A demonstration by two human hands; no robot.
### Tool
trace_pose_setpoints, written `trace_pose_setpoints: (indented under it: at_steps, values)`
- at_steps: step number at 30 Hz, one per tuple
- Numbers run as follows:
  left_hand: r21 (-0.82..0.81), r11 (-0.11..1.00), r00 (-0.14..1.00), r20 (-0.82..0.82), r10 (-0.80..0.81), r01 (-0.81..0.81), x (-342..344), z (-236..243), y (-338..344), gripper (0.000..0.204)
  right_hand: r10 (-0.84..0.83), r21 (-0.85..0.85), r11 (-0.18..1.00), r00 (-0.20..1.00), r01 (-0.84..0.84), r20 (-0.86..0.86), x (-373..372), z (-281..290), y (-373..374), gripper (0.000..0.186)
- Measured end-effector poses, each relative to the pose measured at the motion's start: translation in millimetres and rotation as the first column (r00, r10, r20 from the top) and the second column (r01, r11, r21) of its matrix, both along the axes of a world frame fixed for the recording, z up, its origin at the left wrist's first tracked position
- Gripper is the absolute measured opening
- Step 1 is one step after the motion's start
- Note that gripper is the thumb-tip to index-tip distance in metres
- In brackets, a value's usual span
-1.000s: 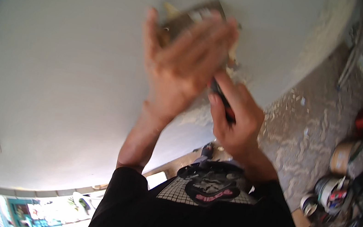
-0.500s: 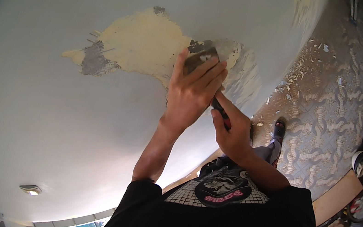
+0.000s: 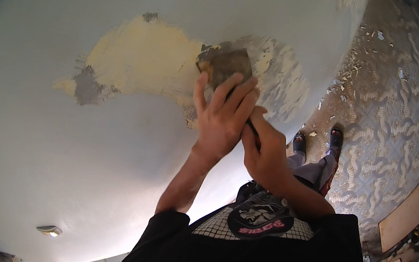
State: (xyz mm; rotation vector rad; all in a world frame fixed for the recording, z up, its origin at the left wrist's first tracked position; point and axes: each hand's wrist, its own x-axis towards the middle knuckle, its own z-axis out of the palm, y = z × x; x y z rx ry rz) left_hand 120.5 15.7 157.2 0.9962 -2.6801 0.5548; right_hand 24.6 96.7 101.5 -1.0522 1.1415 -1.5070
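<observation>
A putty knife with a broad, stained square blade lies against a pale grey wall. Its dark handle is mostly hidden in my right hand, whose fingers are closed around it. Over the lower part of the blade rest the spread, stretched fingers of my left hand; its thumb is hidden. Left of the blade is a bare yellowish patch with dark grey spots at its edges. To the right, a rough grey and cream scraped area has a streaked surface.
Paint flakes litter the patterned tile floor along the wall's foot. My sandalled feet stand close to the wall. A tan board and assorted clutter lie at the right. A small light fitting is on the wall, lower left.
My left fingers sit lower on the blade, so more of it shows. The view has shifted: the yellowish patch appears farther left and lower. My right hand keeps hold of the handle.
</observation>
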Motion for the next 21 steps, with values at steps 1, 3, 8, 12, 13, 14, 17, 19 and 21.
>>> trace_pose_setpoints:
  at_steps: [1, 3, 8, 12, 13, 14, 17, 19, 21]
  values:
    - [-0.008, 1.000, 1.000, -0.023, -0.002, 0.002, 9, -10, 3, 0.018, -0.024, -0.025, 0.999, 1.000, 0.024, 0.005, 2, -2, -2, 0.038]
    - [-0.029, 0.999, 0.999, -0.039, -0.019, 0.017, 6, -9, -1, 0.020, -0.051, -0.065, 0.997, 0.999, 0.052, 0.017, 11, -5, -4, 0.037]
    - [-0.076, 0.995, 0.998, -0.030, -0.060, 0.057, -7, 0, -17, 0.014, -0.005, -0.002, 1.000, 0.999, 0.005, 0.046, -1, 7, -9, 0.039]
    - [-0.015, 0.999, 0.998, -0.033, -0.050, 0.049, 4, -3, -5, 0.013, -0.039, -0.075, 0.996, 0.995, 0.046, 0.089, 13, 3, 0, 0.040]
    - [-0.016, 0.997, 0.997, -0.016, -0.074, 0.074, 0, 4, -16, 0.012, -0.043, -0.116, 0.992, 0.996, 0.051, 0.077, 11, 1, -8, 0.040]
    - [-0.013, 0.996, 0.996, 0.005, -0.091, 0.091, -2, 10, -21, 0.012, -0.024, -0.092, 0.995, 0.995, 0.033, 0.100, 8, 5, -9, 0.041]
    - [0.020, 0.991, 0.991, 0.033, -0.129, 0.129, 0, 13, -22, 0.011, 0.022, -0.042, 0.999, 0.988, -0.016, 0.151, 5, 13, -7, 0.043]
    - [0.094, 0.993, 0.997, 0.043, -0.069, 0.065, 10, 16, -6, 0.011, 0.045, -0.038, 0.999, 0.986, -0.039, 0.161, 8, 14, 0, 0.044]
    - [0.105, 0.994, 0.999, 0.040, -0.002, -0.002, 9, 20, 2, 0.023, 0.100, -0.044, 0.995, 0.982, -0.094, 0.161, 7, 13, -3, 0.047]
